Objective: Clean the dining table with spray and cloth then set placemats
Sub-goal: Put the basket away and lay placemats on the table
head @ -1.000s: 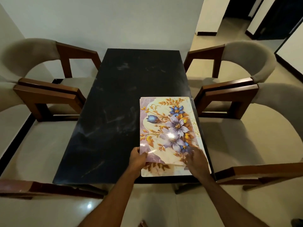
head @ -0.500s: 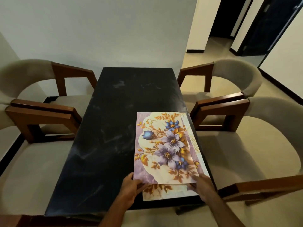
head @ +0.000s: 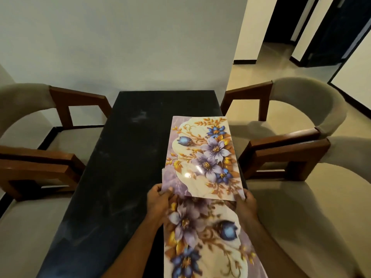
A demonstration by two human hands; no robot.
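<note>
No readable text, labels, brands or nos. anywhere. Floral placemats (head: pixel 202 157) carry only printed flowers & leaves, no lettering. Black table top (head: pixel 124 157), chairs (head: pixel 313 109) & wall (head: pixel 120 47) bear no signs or marks that read as writing.

Four armchairs with beige upholstery and brown wooden arms are seen: two on the left (head: pixel 30 109) (head: pixel 36 207) and two on the right (head: pixel 297 101) (head: pixel 321 207). A plain white wall (head: pixel 120 41) is seen behind. Beige floor tiles (head: pixel 277 55) and a dark doorway (head: pixel 281 19) are seen at upper right.
</note>
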